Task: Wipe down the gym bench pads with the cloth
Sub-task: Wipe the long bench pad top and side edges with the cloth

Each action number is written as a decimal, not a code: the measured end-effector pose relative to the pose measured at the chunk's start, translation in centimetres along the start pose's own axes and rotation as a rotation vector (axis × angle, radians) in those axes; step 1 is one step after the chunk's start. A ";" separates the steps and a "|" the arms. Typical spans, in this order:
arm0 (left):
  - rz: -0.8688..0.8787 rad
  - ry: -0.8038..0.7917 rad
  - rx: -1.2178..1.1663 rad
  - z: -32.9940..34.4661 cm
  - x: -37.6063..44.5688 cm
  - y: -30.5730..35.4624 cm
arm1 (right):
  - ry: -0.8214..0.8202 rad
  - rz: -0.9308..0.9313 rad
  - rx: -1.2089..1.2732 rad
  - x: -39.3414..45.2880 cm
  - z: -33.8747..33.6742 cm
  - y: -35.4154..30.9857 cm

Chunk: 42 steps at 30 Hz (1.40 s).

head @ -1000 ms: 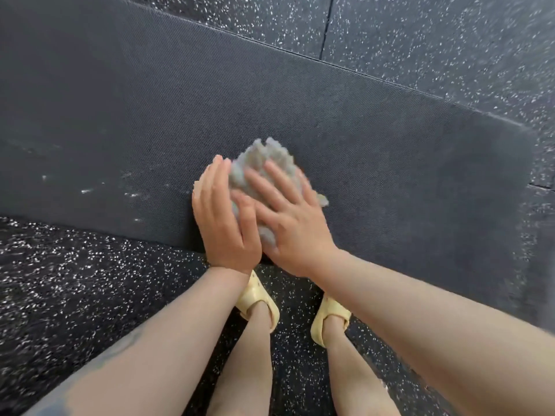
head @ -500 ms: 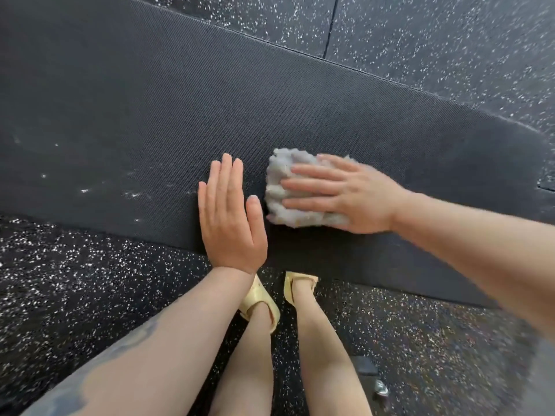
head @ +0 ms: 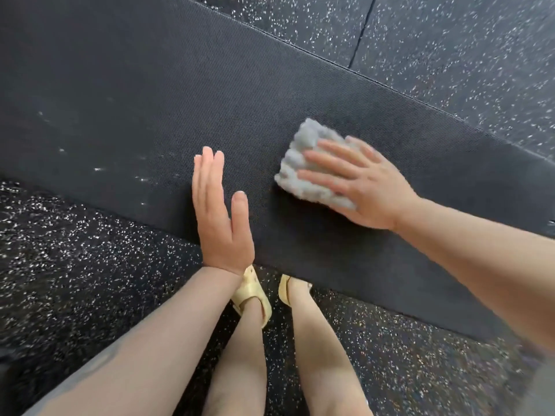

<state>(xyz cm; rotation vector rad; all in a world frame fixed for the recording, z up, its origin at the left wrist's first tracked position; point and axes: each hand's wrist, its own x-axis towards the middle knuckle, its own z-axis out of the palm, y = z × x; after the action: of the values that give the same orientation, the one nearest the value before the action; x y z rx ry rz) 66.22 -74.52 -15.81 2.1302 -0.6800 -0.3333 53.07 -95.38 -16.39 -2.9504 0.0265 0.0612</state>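
A long black textured bench pad runs across the view from upper left to right. A grey fluffy cloth lies on its right half. My right hand presses flat on the cloth with straight, spread fingers. My left hand rests flat on the bare pad near its front edge, fingers straight and together, apart from the cloth. A few pale specks show on the pad to the left of my left hand.
Black speckled rubber floor lies in front of and behind the pad, with a tile seam at the top. My legs and yellow sandals stand just under the pad's front edge.
My right hand has slid the cloth to the right along the pad, away from my left hand. The left hand has stayed flat in about the same spot.
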 end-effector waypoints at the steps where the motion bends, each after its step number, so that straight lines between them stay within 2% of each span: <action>1: -0.042 0.044 0.034 0.2 -0.1 0.1 | 0.101 0.300 0.044 2.1 0.1 -0.2; 2: -0.097 0.094 0.076 0.6 -0.2 0.2 | 0.229 0.621 0.099 4.5 0.7 -2.4; 3: -0.156 0.143 0.111 0.8 -0.3 0.2 | 0.299 0.866 0.146 6.6 1.3 -5.9; 4: -0.206 0.179 0.126 0.9 -0.4 0.3 | 0.296 0.929 0.185 8.0 1.6 -9.5; 5: -0.237 0.200 0.128 0.8 -0.7 0.1 | 0.246 0.806 0.212 8.3 1.8 -12.5; 7: -0.258 0.185 0.123 0.2 -1.6 -0.5 | 0.041 0.143 0.161 6.1 2.0 -12.9; 8: -0.267 0.170 0.115 -0.3 -2.2 -0.9 | -0.052 -0.173 0.126 4.9 0.8 -10.1; 9: -0.275 0.161 0.102 -0.8 -2.6 -1.3 | -0.113 -0.381 0.045 4.2 0.1 -6.2; 10: -0.283 0.156 0.094 -1.2 -2.8 -1.7 | -0.144 -0.438 -0.028 4.3 -0.4 -2.2; 11: -0.298 0.156 0.095 -1.6 -2.9 -2.0 | -0.139 -0.287 -0.037 4.9 -1.0 1.3; 12: -0.321 0.168 0.100 -1.8 -3.0 -2.1 | -0.080 0.013 -0.004 5.8 -1.4 3.4; 13: -0.348 0.188 0.102 -2.0 -2.8 -2.0 | 0.048 0.399 0.048 7.0 -1.5 3.7; 14: -0.376 0.212 0.099 -2.0 -2.5 -1.9 | 0.146 0.728 0.099 8.4 -1.2 1.6; 15: -0.401 0.231 0.091 -1.9 -2.3 -1.7 | 0.180 0.917 0.124 9.4 -0.6 -2.0; 16: -0.417 0.248 0.084 -1.8 -2.0 -1.6 | 0.174 0.882 0.129 9.9 0.0 -5.8; 17: -0.430 0.262 0.077 -1.8 -1.7 -1.6 | 0.139 0.655 0.140 9.7 0.7 -9.1; 18: -0.443 0.267 0.066 -1.8 -1.6 -1.7 | 0.045 0.315 0.129 8.4 1.4 -11.3; 20: -0.460 0.261 0.041 -2.0 -1.4 -2.0 | -0.154 -0.325 0.055 6.2 0.3 -9.4; 21: -0.453 0.254 0.034 -2.1 -1.4 -2.0 | -0.206 -0.505 -0.001 6.2 -0.4 -6.0; 22: -0.441 0.252 0.034 -2.1 -1.5 -1.9 | -0.218 -0.552 -0.056 6.9 -0.8 -2.5; 23: -0.435 0.254 0.043 -2.1 -1.4 -1.7 | -0.188 -0.433 -0.063 7.9 -1.2 0.0; 24: -0.447 0.259 0.045 -2.0 -1.4 -1.7 | -0.120 -0.203 -0.016 8.9 -1.2 1.0; 26: -0.492 0.270 0.037 -1.8 -1.1 -1.5 | 0.093 0.407 0.080 10.5 -0.1 -3.3; 27: -0.506 0.278 0.028 -1.6 -0.9 -1.3 | 0.146 0.627 0.127 10.8 0.8 -7.5; 28: -0.506 0.293 0.032 -1.5 -0.8 -1.2 | 0.136 0.646 0.158 10.6 1.2 -11.5; 29: -0.504 0.309 0.020 -1.5 -0.8 -1.0 | 0.076 0.454 0.189 9.5 1.9 -14.4; 30: -0.509 0.312 0.008 -1.6 -1.0 -1.1 | -0.031 0.122 0.170 7.7 2.1 -15.2; 31: -0.505 0.303 -0.005 -1.9 -1.0 -1.1 | -0.129 -0.230 0.130 6.3 1.4 -13.5; 32: -0.492 0.298 -0.016 -2.0 -0.8 -1.4 | -0.174 -0.461 0.082 5.6 0.6 -10.0; 33: -0.485 0.289 -0.022 -1.9 -0.7 -1.5 | -0.188 -0.538 0.023 5.3 0.0 -6.1; 34: -0.481 0.293 -0.020 -1.7 -0.9 -1.3 | -0.168 -0.444 -0.004 5.7 -0.4 -2.6; 35: -0.482 0.290 -0.010 -1.8 -1.2 -1.0 | -0.116 -0.205 -0.002 6.5 -0.6 -0.4; 36: -0.469 0.304 -0.027 -1.8 -1.2 -1.4 | -0.027 0.137 0.012 7.7 -0.8 0.3; 37: -0.473 0.320 -0.054 -2.1 -1.7 -0.3 | 0.105 0.498 0.041 9.2 -0.6 -0.7; 38: -0.474 0.379 -0.085 -1.5 -1.8 -1.8 | 0.179 0.777 0.092 11.2 -0.3 -3.8; 39: -0.502 0.364 -0.093 -1.1 -1.4 -2.2 | 0.156 0.929 0.137 13.1 -0.3 -7.6; 40: -0.513 0.363 -0.158 0.3 0.0 -3.1 | 0.128 0.886 0.147 14.3 -0.2 -11.0; 41: -0.599 0.296 -0.249 1.7 1.6 -3.9 | 0.072 0.630 0.127 14.6 0.6 -13.7; 42: -0.733 0.281 -0.284 3.3 2.5 -3.0 | -0.044 0.223 0.114 13.3 1.2 -14.7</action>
<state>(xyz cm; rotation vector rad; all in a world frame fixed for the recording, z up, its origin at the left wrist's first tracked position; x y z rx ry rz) 67.82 -76.62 -20.15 2.0227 0.3183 -0.4717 66.62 -80.93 -15.40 -2.8183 0.3415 0.1511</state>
